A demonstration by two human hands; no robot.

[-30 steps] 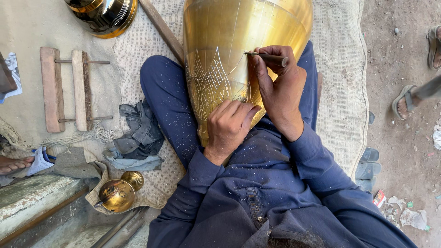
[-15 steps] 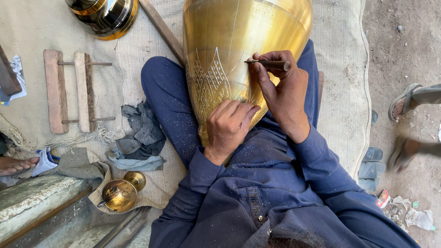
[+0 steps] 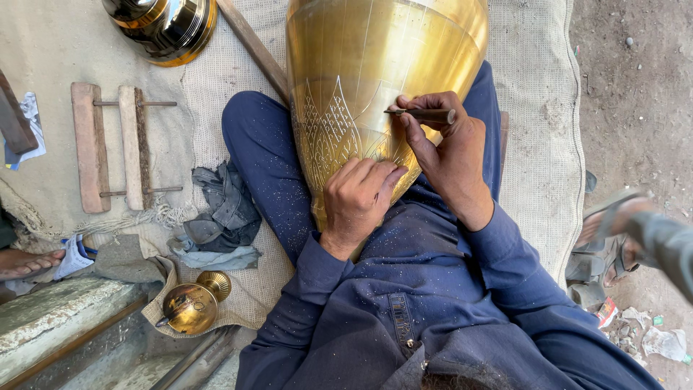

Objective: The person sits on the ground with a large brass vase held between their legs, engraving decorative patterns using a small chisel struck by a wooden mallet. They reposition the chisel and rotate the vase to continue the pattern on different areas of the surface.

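A large brass vessel (image 3: pixel 382 65) lies in my lap between my blue-trousered legs, its narrow end toward me. Engraved leaf-like patterns cover its lower left part. My right hand (image 3: pixel 447 155) grips a thin dark engraving tool (image 3: pixel 422 113), whose tip touches the brass beside the pattern. My left hand (image 3: pixel 357 198) presses flat-fisted against the vessel's lower end, steadying it. Fine metal dust speckles my clothes.
A woven mat (image 3: pixel 534 130) lies under me. To the left are a wooden frame (image 3: pixel 108 148), grey rags (image 3: pixel 224 209), a small brass cup (image 3: pixel 191 303) and a polished brass pot (image 3: pixel 162 25). Another person's sandalled foot (image 3: pixel 613 224) passes on the right, a bare foot (image 3: pixel 25 261) rests left.
My right hand and the tool have shifted slightly lower along the vessel. The passer-by's foot on the right has moved nearer. My left hand stays in place.
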